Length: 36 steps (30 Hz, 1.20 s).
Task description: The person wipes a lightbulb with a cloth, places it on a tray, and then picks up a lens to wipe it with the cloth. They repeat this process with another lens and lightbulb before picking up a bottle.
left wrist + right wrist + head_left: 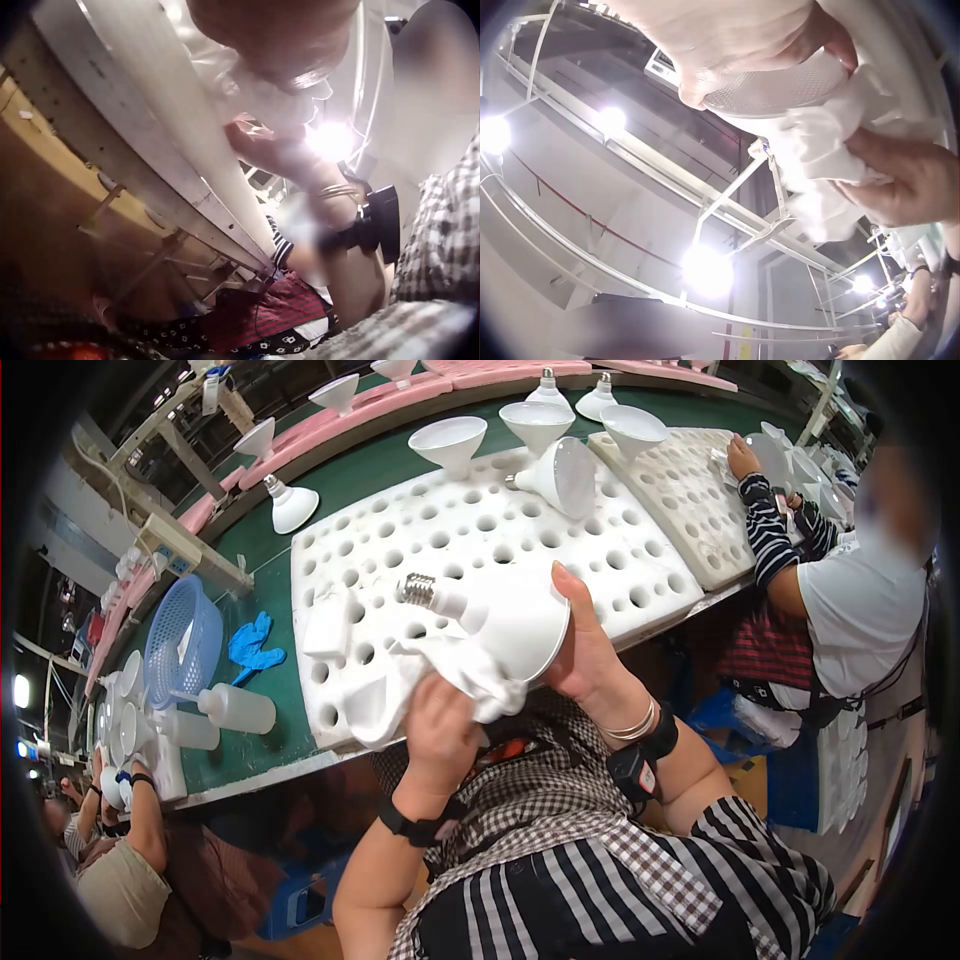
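A white reflector bulb (515, 625) with a metal screw base is held tilted above a white foam board (400, 540). My right hand (585, 645) grips it round the wide front rim; in the right wrist view the textured lens (780, 88) shows beneath that hand's fingers. My left hand (440, 730) grips a crumpled white cloth (385, 685) against the lower side of the bulb. The cloth hides part of the bulb's body and some of the left fingers. In the left wrist view, the left hand (281, 37) is close and blurred.
More reflector bulbs, including one lying bulb (565, 478), are on and behind the foam board. To the left are a blue basket (185, 635), a blue glove (256, 647) and a white bottle (240, 710). Another person (850, 600) works at the right.
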Tool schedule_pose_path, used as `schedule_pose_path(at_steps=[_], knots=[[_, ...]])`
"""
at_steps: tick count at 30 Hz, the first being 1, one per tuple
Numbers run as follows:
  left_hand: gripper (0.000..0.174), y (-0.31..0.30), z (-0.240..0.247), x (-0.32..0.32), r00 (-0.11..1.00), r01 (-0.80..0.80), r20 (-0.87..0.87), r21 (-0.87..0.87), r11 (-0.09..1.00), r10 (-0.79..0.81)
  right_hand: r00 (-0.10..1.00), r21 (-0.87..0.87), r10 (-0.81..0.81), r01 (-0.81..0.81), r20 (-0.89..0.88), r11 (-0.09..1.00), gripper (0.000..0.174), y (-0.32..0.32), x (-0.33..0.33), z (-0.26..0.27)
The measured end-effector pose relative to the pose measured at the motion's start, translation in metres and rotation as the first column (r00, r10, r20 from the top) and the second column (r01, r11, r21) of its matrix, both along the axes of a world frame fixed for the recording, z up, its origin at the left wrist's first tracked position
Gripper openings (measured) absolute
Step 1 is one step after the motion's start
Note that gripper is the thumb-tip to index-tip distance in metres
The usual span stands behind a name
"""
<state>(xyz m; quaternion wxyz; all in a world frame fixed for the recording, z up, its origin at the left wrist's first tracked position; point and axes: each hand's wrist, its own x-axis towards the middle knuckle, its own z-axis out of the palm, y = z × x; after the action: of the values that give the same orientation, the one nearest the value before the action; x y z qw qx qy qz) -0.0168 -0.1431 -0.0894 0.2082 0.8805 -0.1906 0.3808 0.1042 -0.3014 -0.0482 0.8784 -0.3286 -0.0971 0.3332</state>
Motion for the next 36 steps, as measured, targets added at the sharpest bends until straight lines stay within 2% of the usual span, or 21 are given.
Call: schedule_pose_path(at_steps=[2, 3, 7, 10, 11, 12, 13, 14, 15, 16, 18, 19, 21, 22, 24, 27, 29, 31, 33, 35, 36], knots=[[0.023, 0.0, -0.002, -0.006, 0.958, -0.284, -0.123, -0.29, 0.914, 0.258, 1.0, -0.042, -0.011, 0.011, -0.011, 0.999, 0.063, 0.001, -0.006, 0.003], [0.024, -0.002, 0.006, -0.01, 0.96, -0.266, -0.215, -0.49, 0.83, 0.18, 1.0, -0.043, -0.015, 0.015, -0.016, 0.999, 0.063, 0.003, -0.009, 0.003], [0.018, -0.029, 0.061, 0.003, 0.988, -0.139, 0.035, -0.192, 0.971, 0.149, 0.998, -0.077, -0.011, 0.015, 0.054, 0.997, 0.066, 0.01, -0.012, 0.001], [0.027, -0.058, 0.072, 0.02, 0.988, -0.153, -0.021, 0.093, 0.984, 0.156, 0.993, -0.151, -0.091, 0.101, 0.068, 0.983, 0.063, 0.009, -0.02, 0.004], [0.03, -0.061, 0.064, 0.023, 0.986, -0.162, -0.004, 0.148, 0.976, 0.164, 0.965, 0.304, 0.205, -0.147, -0.166, 0.941, 0.068, 0.005, 0.0, -0.019], [0.034, -0.05, 0.047, 0.026, 0.998, -0.053, 0.043, 0.152, 0.987, 0.047, 0.978, 0.192, 0.141, -0.111, -0.152, 0.975, 0.07, 0.002, -0.006, -0.004], [0.032, -0.034, 0.033, 0.03, 0.989, 0.118, 0.077, 0.099, 0.988, -0.125, 0.988, 0.081, 0.076, -0.066, -0.131, 0.995, 0.072, -0.002, -0.014, 0.016], [0.031, -0.026, 0.016, 0.029, 0.958, 0.239, -0.1, -0.243, 0.94, -0.269, 0.997, -0.083, -0.049, 0.045, -0.056, 0.996, 0.073, -0.002, -0.016, 0.024], [0.029, -0.021, 0.004, 0.022, 0.864, 0.262, -0.221, -0.57, 0.779, -0.452, 0.99, -0.072, -0.117, 0.111, -0.078, 0.991, 0.073, -0.001, -0.013, 0.024], [0.029, -0.015, -0.001, 0.015, 0.857, 0.27, -0.226, -0.569, 0.777, -0.463, 0.982, 0.024, -0.049, 0.054, -0.183, 0.998, 0.072, -0.002, -0.003, 0.012], [0.025, -0.003, -0.001, 0.006, 0.993, -0.114, -0.035, -0.204, 0.972, 0.109, 0.961, 0.124, 0.032, 0.002, -0.276, 0.992, 0.071, -0.01, 0.007, 0.0], [0.03, 0.006, 0.01, 0.004, 0.987, -0.153, -0.094, -0.285, 0.946, 0.132, 0.945, 0.182, 0.168, -0.12, -0.28, 0.976, 0.071, -0.014, 0.007, 0.001], [0.036, 0.012, 0.009, 0.006, 0.989, -0.123, -0.149, -0.875, 0.468, -0.019, 0.907, 0.244, 0.312, -0.247, -0.282, 0.938, 0.07, -0.014, 0.003, 0.002], [0.036, 0.007, 0.023, 0.007, 0.989, -0.13, -0.15, -0.875, 0.467, -0.006, 0.884, 0.251, 0.334, -0.259, -0.328, 0.933, 0.072, -0.012, 0.002, 0.003], [0.04, -0.002, 0.059, 0.01, 0.971, 0.108, 0.043, -0.958, 0.267, -0.236, 0.855, 0.265, 0.363, -0.278, -0.37, 0.923, 0.075, -0.009, -0.001, 0.006], [0.041, 0.012, 0.076, 0.025, 0.943, 0.037, -0.115, -0.897, 0.441, -0.313, 0.807, 0.169, 0.455, -0.423, -0.378, 0.89, 0.081, -0.013, -0.004, 0.008], [0.035, 0.018, 0.085, 0.038, 0.936, -0.021, -0.202, -0.85, 0.527, -0.288, 0.679, 0.249, 0.675, -0.627, -0.29, 0.738, 0.084, -0.015, 0.0, -0.001], [0.026, 0.021, 0.082, 0.046, 0.974, -0.044, -0.185, -0.724, 0.688, -0.132, 0.756, 0.166, 0.584, -0.561, -0.295, 0.811, 0.088, -0.012, -0.004, -0.001], [0.021, 0.013, 0.078, 0.053, 0.991, -0.065, -0.125, -0.743, 0.666, -0.043, 0.955, -0.072, 0.268, -0.261, 0.126, 0.963, 0.089, -0.01, -0.009, 0.002], [0.024, 0.013, 0.072, 0.06, 0.976, -0.217, -0.191, -0.808, 0.548, 0.104, 0.982, -0.067, 0.121, -0.113, 0.142, 0.991, 0.101, -0.011, -0.019, -0.005], [0.034, 0.014, 0.068, 0.065, 0.971, -0.238, -0.186, -0.791, 0.563, 0.15, 0.891, -0.15, 0.019, 0.056, 0.455, 0.987, 0.11, -0.011, -0.02, -0.006]])
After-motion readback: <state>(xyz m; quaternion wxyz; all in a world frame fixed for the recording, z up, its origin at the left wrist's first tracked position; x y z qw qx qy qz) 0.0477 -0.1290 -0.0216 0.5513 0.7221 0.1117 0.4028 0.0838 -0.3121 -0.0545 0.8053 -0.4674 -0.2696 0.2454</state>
